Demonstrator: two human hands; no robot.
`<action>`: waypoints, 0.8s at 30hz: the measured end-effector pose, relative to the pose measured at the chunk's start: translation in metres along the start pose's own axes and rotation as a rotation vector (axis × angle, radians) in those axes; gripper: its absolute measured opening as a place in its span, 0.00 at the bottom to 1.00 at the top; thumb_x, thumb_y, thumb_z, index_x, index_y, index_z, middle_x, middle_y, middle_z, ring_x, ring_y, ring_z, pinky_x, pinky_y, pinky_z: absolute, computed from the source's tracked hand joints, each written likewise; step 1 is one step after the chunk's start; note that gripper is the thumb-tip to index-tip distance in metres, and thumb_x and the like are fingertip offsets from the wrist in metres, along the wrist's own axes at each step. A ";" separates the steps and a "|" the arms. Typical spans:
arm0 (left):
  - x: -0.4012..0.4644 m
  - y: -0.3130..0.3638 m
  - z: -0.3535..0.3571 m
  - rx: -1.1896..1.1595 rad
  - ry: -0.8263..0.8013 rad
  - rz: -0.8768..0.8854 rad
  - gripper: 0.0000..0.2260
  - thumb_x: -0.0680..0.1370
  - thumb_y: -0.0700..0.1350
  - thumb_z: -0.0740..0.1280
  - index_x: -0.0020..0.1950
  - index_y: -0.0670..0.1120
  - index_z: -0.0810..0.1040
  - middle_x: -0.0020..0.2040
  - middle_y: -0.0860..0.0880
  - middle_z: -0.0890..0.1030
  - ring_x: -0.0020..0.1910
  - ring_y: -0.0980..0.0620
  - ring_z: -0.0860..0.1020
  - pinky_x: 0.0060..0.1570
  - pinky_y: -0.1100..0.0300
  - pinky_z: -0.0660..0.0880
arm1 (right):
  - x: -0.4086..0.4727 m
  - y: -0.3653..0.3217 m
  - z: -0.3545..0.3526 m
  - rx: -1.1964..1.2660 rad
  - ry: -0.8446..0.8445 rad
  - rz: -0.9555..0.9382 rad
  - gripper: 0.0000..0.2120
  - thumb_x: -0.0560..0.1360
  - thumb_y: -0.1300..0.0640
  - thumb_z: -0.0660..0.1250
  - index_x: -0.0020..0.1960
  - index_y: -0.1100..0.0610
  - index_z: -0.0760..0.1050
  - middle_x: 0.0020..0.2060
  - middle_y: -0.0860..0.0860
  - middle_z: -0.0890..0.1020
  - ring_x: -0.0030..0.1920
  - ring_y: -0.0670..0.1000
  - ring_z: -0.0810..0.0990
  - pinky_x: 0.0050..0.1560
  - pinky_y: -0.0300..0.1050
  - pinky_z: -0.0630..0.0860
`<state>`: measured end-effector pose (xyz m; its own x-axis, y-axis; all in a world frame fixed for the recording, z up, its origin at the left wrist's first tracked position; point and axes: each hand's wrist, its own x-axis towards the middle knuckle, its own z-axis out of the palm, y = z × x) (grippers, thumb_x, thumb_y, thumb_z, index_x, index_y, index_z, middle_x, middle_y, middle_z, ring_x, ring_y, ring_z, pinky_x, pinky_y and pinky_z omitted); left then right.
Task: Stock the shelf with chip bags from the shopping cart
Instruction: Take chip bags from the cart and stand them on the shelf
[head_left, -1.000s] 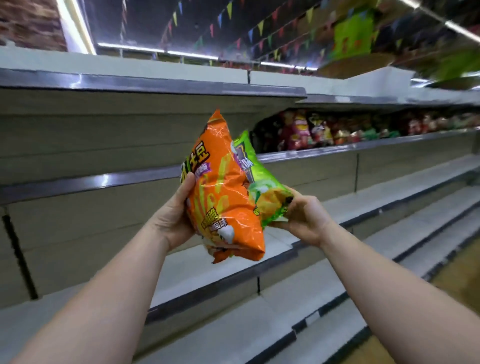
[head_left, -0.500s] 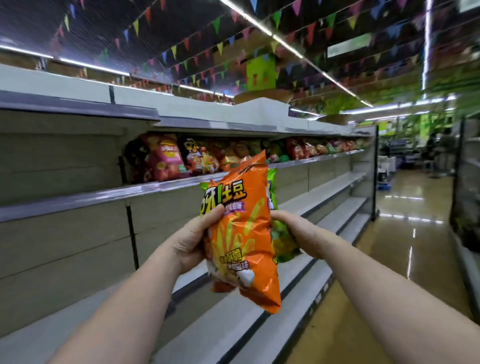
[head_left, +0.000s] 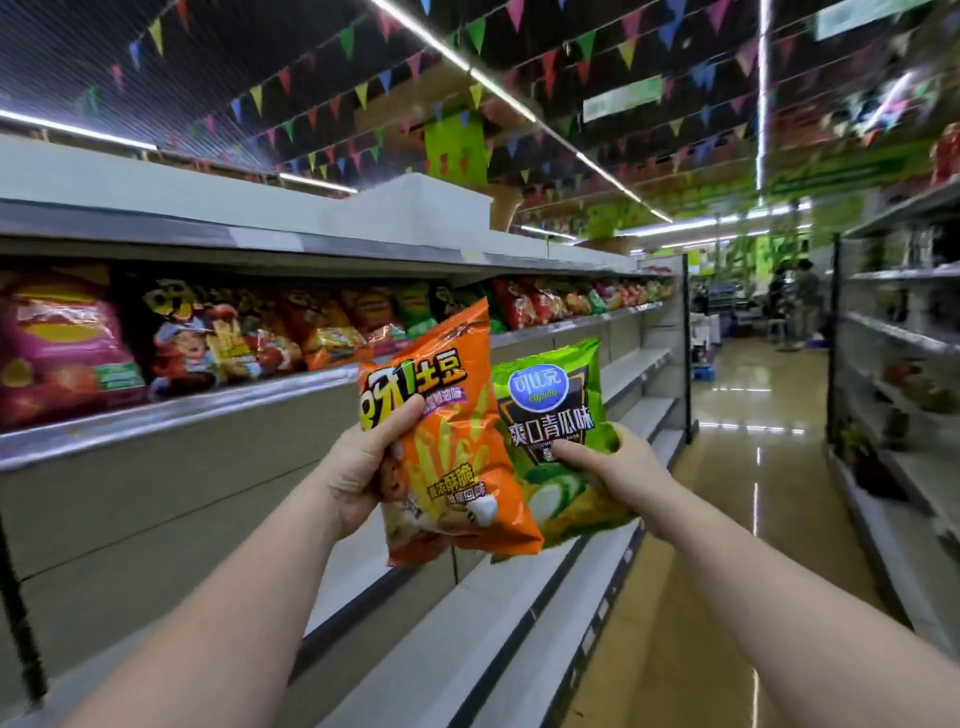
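Orange bag (head_left: 457, 447) pinched by left fingers (head_left: 402, 415), green bag (head_left: 558, 415) by right fingers (head_left: 571, 448).

Single head-worn wide-angle view, facing forward down a store aisle (head_left: 748, 467) and tilted slightly upward to take in the ceiling. Shelf (head_left: 208, 410) runs along the left at close range; both forearms enter from the bottom edge.
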<state>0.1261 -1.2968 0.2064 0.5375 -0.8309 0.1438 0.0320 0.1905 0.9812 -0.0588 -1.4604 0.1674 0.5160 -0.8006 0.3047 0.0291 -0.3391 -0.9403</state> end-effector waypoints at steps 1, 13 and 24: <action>0.023 -0.002 0.002 0.028 0.034 0.028 0.16 0.66 0.52 0.75 0.50 0.47 0.79 0.38 0.49 0.85 0.35 0.52 0.84 0.43 0.56 0.78 | 0.020 0.007 -0.006 -0.011 0.014 0.007 0.11 0.67 0.52 0.75 0.48 0.50 0.77 0.45 0.48 0.82 0.43 0.43 0.80 0.41 0.34 0.74; 0.262 -0.008 0.080 0.349 0.133 0.156 0.18 0.64 0.59 0.75 0.47 0.51 0.79 0.46 0.48 0.85 0.45 0.46 0.83 0.53 0.47 0.78 | 0.235 0.074 -0.086 0.048 0.117 0.103 0.20 0.62 0.40 0.74 0.48 0.50 0.79 0.48 0.52 0.84 0.48 0.54 0.82 0.56 0.51 0.77; 0.432 -0.011 0.172 0.616 0.556 0.126 0.48 0.55 0.71 0.73 0.67 0.46 0.67 0.59 0.45 0.78 0.57 0.41 0.77 0.61 0.45 0.73 | 0.458 0.121 -0.148 0.076 -0.138 0.032 0.12 0.70 0.47 0.71 0.47 0.53 0.77 0.37 0.48 0.81 0.35 0.45 0.80 0.33 0.30 0.76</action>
<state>0.2126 -1.7476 0.2797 0.8483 -0.4134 0.3309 -0.4355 -0.1891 0.8801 0.0541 -1.9410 0.2156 0.6305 -0.7329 0.2557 0.0732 -0.2718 -0.9596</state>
